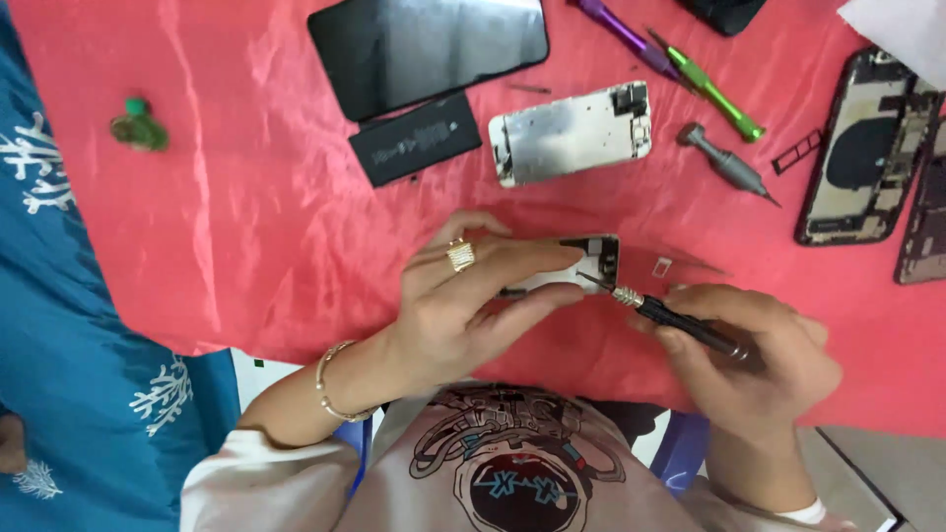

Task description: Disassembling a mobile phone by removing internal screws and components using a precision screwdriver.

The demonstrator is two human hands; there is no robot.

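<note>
My left hand (471, 300), wearing a gold ring and a bracelet, grips an opened phone body (589, 262) over the red cloth (246, 227). My right hand (754, 355) holds a black screwdriver (680, 322) with a knurled silver collar. Its thin tip touches the inside of the phone body near the top end. My fingers hide most of the phone body.
On the cloth lie a black screen panel (429, 44), a black battery (416, 139), a silver metal plate (572, 133), purple (621, 30) and green (711, 89) tools, a grey screwdriver (727, 164), a card tray (796, 152) and opened phone backs (862, 148). A green object (138, 126) sits at the left.
</note>
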